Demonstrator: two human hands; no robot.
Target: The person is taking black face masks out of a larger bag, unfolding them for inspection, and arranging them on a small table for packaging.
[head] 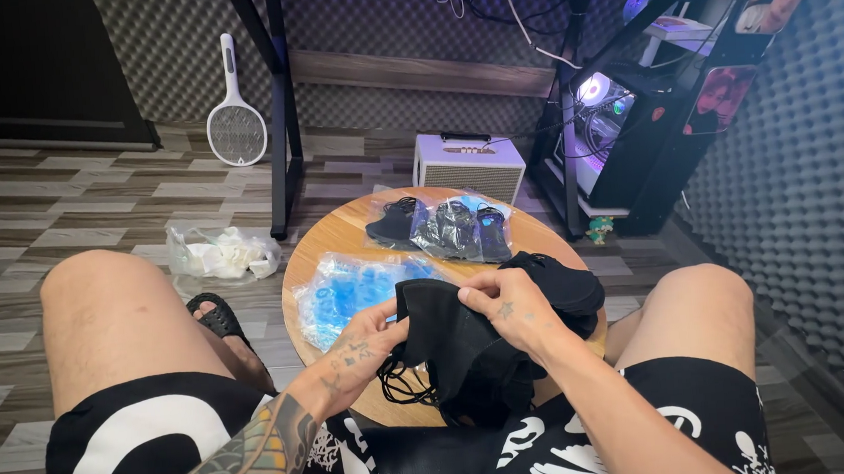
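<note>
Black fabric fills both of your hands: your left hand (365, 347) pinches the near edge of a stack of black face masks (456, 350), fingers curled shut around it with the ear loops dangling below, while your right hand (508, 305) closes thumb and fingertips on the top mask's upper edge. The stack sits over your lap, at the near rim of the round wooden counter (342, 235). On the counter lie a clear bag of blue masks (356, 287) just beyond your left hand, and clear packets of black masks (441, 227) farther back; more loose black masks (561, 281) rest beside your right hand. You look to be peeling a single mask off the stack. Separating it cleanly would call for a steady hold with the left while the right lifts only one layer, keeping the loops from tangling.
</note>
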